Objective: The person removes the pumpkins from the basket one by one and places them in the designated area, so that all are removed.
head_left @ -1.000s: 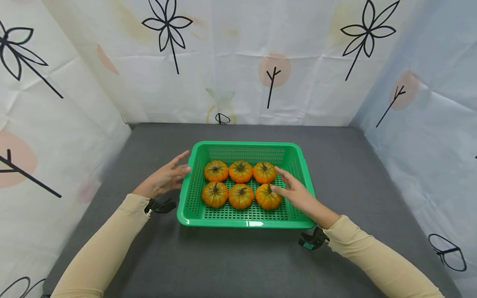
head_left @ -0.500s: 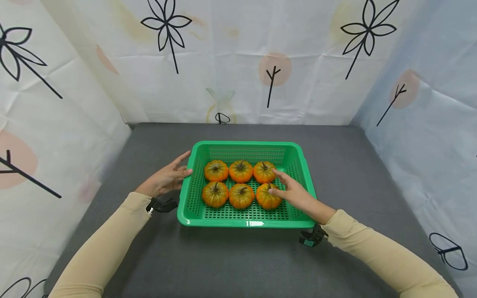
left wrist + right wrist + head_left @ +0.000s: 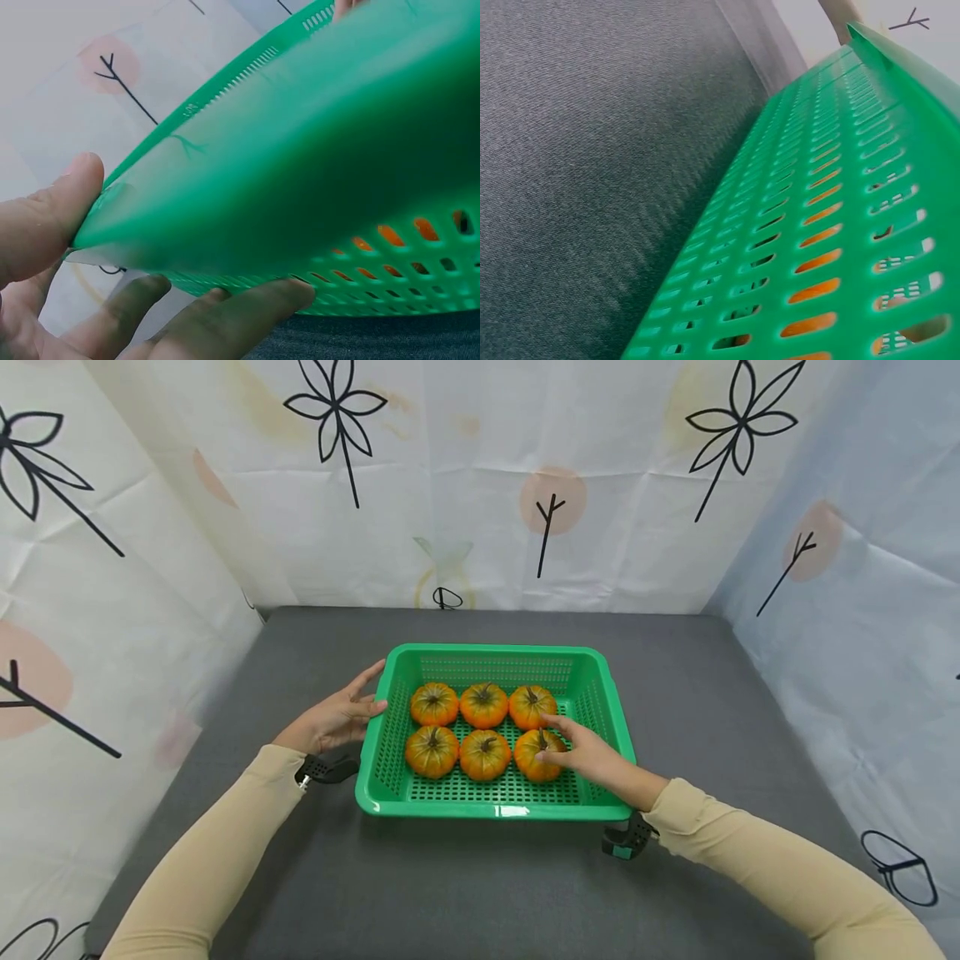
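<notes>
A green plastic basket [image 3: 495, 811] holds several small orange pumpkins in two rows of three. My left hand [image 3: 337, 718] holds the basket's left rim; in the left wrist view the thumb [image 3: 56, 214] lies on the rim and the fingers reach beneath it. Inside the basket, my right hand [image 3: 592, 755] is at the front right pumpkin [image 3: 531, 760]. Its thumb lies across that pumpkin, and its fingertips are between it and the back right pumpkin [image 3: 529, 703]. The right wrist view shows the basket wall [image 3: 795, 225], with no clear view of the fingers.
The basket stands on a dark grey cloth-covered table [image 3: 480, 885]. White printed fabric [image 3: 480, 485] surrounds the back and sides. Both wrists wear black camera straps; the right one [image 3: 628, 837] is just outside the basket's front right corner.
My right hand has moved slightly down and left, from beside the back right pumpkin toward the front right one. My left hand has closed in on the rim. The pumpkins look unmoved.
</notes>
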A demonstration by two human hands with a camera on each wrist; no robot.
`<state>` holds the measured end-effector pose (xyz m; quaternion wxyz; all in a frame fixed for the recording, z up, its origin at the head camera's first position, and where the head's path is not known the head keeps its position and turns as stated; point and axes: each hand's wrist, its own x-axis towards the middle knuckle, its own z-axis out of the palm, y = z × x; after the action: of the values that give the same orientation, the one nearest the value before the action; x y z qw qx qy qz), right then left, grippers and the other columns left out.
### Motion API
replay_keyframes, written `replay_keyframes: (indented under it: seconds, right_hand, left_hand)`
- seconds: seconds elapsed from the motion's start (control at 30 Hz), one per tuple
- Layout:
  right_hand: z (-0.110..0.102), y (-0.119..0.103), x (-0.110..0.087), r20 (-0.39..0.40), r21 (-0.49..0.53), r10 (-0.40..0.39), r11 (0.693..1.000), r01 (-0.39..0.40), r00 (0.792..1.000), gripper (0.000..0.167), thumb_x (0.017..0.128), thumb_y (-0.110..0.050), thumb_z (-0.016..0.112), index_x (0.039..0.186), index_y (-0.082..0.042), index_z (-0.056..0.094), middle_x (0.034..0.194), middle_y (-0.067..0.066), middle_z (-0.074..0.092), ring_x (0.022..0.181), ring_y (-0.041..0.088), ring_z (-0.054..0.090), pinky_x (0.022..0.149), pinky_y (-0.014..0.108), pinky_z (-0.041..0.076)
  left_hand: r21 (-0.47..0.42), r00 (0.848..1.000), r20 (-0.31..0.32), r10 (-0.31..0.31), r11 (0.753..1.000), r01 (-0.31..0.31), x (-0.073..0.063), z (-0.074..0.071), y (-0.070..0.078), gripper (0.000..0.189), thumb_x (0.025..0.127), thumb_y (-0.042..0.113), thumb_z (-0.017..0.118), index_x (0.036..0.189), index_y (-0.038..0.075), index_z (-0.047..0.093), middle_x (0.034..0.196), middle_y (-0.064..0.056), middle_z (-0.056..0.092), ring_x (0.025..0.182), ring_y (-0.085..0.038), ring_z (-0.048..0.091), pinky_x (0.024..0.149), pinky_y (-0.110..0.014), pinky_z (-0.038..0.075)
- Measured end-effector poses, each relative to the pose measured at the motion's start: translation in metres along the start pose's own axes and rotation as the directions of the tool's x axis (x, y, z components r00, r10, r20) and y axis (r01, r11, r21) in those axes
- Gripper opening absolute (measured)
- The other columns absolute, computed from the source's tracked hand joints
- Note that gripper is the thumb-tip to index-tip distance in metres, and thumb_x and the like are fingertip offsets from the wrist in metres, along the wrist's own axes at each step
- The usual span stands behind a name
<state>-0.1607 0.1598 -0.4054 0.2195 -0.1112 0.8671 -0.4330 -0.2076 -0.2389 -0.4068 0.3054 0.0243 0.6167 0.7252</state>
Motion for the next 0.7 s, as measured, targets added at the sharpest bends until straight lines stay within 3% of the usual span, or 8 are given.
replay_keyframes:
  seconds: [0.33,0.7]
  right_hand:
    - [0.0050,0.0007,0.0005,0.007,-0.061,0.039,0.997,-0.038,0.999,0.072,0.092,-0.021,0.069,0.150,-0.002,0.031,0.155,0.025,0.026,0.142,0.044,0.025,0.111,0.059,0.030]
    - [0.0063,-0.0007,0.0030,0.026,-0.107,0.030,0.994,-0.027,0.999,0.071,0.089,-0.017,0.071,0.148,0.001,0.035,0.151,0.026,0.033,0.137,0.043,0.034,0.108,0.055,0.036]
  left_hand:
    - [0.000,1.000,0.018,0.006,1.000,-0.006,0.0011,-0.0018,-0.0035,0.083,0.101,0.003,0.047,0.153,0.046,-0.002,0.160,-0.020,0.015,0.106,-0.023,0.066,0.086,-0.045,0.057]
    - [0.001,1.000,0.023,0.006,1.000,-0.006,0.0025,-0.0037,-0.0025,0.084,0.101,0.003,0.049,0.153,0.046,-0.001,0.159,-0.021,0.016,0.106,-0.024,0.066,0.086,-0.047,0.056]
